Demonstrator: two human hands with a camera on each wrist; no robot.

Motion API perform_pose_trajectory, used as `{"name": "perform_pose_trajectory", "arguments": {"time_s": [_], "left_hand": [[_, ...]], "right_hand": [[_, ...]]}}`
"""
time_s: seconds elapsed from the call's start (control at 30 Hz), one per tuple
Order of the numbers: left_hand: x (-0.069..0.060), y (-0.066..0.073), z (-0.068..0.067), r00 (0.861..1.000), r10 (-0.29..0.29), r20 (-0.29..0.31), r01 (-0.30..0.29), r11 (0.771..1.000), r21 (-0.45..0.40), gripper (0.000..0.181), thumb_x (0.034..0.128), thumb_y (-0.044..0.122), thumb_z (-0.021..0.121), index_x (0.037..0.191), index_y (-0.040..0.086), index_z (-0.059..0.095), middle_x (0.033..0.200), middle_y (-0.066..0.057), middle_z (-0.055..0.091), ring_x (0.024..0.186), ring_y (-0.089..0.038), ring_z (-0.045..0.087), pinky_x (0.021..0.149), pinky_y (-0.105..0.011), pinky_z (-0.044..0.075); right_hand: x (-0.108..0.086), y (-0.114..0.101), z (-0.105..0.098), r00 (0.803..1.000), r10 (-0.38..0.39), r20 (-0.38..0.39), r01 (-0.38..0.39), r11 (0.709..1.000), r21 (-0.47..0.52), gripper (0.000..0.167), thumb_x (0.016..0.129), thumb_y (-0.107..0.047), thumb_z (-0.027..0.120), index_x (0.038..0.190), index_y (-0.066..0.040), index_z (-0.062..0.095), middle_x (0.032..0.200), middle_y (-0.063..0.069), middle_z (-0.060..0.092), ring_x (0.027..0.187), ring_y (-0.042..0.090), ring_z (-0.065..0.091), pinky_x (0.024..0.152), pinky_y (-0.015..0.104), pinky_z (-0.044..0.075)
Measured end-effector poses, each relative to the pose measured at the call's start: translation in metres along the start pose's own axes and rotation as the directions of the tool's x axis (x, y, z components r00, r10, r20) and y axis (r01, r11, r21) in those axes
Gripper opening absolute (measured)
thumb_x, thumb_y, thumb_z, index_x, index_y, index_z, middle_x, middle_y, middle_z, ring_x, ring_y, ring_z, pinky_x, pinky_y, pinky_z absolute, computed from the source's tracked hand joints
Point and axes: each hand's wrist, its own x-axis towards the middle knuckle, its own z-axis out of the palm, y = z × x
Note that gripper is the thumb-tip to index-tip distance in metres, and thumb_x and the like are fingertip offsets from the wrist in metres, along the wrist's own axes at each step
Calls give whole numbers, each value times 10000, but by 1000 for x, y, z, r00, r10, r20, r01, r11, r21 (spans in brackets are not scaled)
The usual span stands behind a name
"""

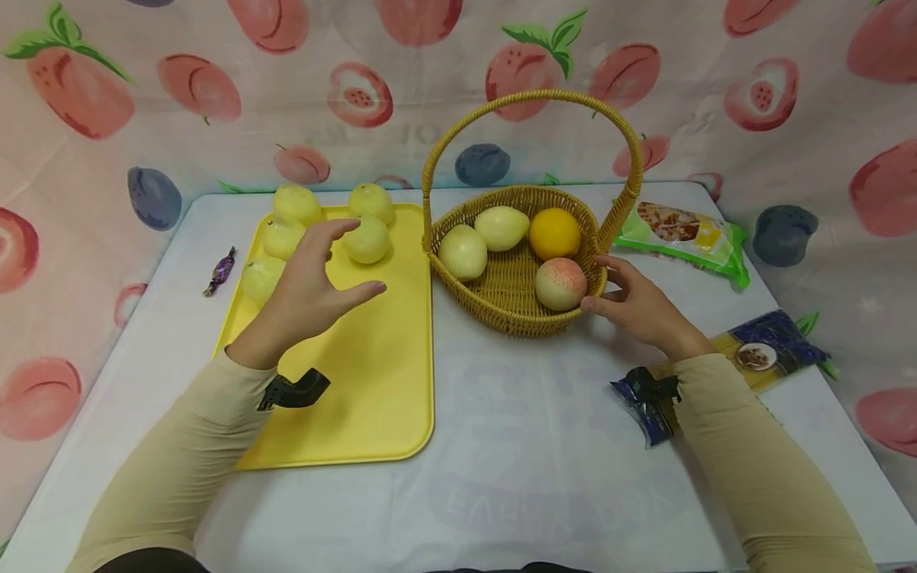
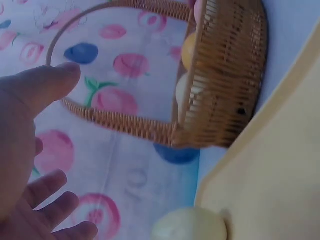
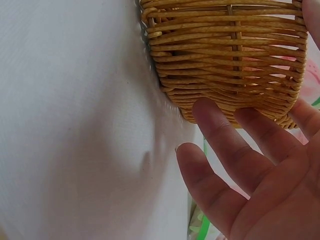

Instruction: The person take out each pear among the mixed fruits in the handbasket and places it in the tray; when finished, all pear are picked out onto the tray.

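Observation:
In the head view the left hand [image 1: 308,290] hovers over the yellow tray [image 1: 372,398], thumb and fingers spread with nothing between them, beside several pale yellow-green round fruits [image 1: 368,239]. The right hand [image 1: 637,306] touches the right rim of the wicker basket [image 1: 501,306], relaxed fingers along its outer side. Inside the basket lie an orange [image 1: 555,233], a peach [image 1: 561,284] and two pale fruits [image 1: 462,252]. The right wrist view shows the right hand's fingers [image 3: 220,130] against the basket's woven wall [image 3: 225,55].
A purple wrapped candy [image 1: 220,271] lies left of the tray. Right of the basket is a green snack packet [image 1: 684,239]. A blue and yellow packet [image 1: 766,350] lies partly under the right forearm. The basket's tall handle [image 1: 530,95] arches above it.

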Motion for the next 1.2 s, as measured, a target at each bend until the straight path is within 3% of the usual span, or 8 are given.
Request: {"name": "perform_pose_trajectory", "arguments": {"time_s": [0.27, 0.6, 1.0, 1.2], "left_hand": [[10, 19, 20, 984, 170, 60, -170, 985, -3, 781, 803, 176, 866, 1426, -33, 443, 1423, -197, 448, 1302, -319, 418, 1036, -507, 374], [25, 32, 45, 958, 266, 104, -264, 964, -37, 763, 814, 208, 858, 1415, -38, 458, 1403, -178, 471, 1315, -298, 418, 1094, -453, 335], [42, 47, 72, 950, 250, 187, -241, 968, -70, 780, 837, 278, 841, 1451, 5, 446, 1454, -150, 435, 1364, -267, 380, 1128, -406, 302], [54, 48, 83, 951, 210, 228, -198, 977, -73, 776, 856, 296, 815, 1473, 23, 431, 1479, -152, 401, 1381, -262, 348, 1127, -400, 311]], "right_hand": [[-1, -1, 0, 1000, 11, 3, -11, 1000, 3, 922, 943, -459, 684, 1620, -147, 142, 1618, 248, 166, 1315, 446, 452, 1019, 638, 390], [0, -2, 0, 1000, 11, 0, -11, 1000, 4, 920, 942, -454, 688, 1619, -145, 148, 1616, 247, 176, 1310, 449, 456, 1023, 636, 388], [1, 0, 0, 1000, 11, 1, -11, 1000, 5, 929, 936, -465, 692, 1620, -156, 146, 1616, 241, 186, 1304, 447, 462, 1026, 633, 388], [1, 1, 0, 1000, 11, 5, -11, 1000, 4, 929, 937, -464, 691, 1622, -161, 141, 1621, 236, 173, 1309, 445, 458, 1025, 633, 388]]}}
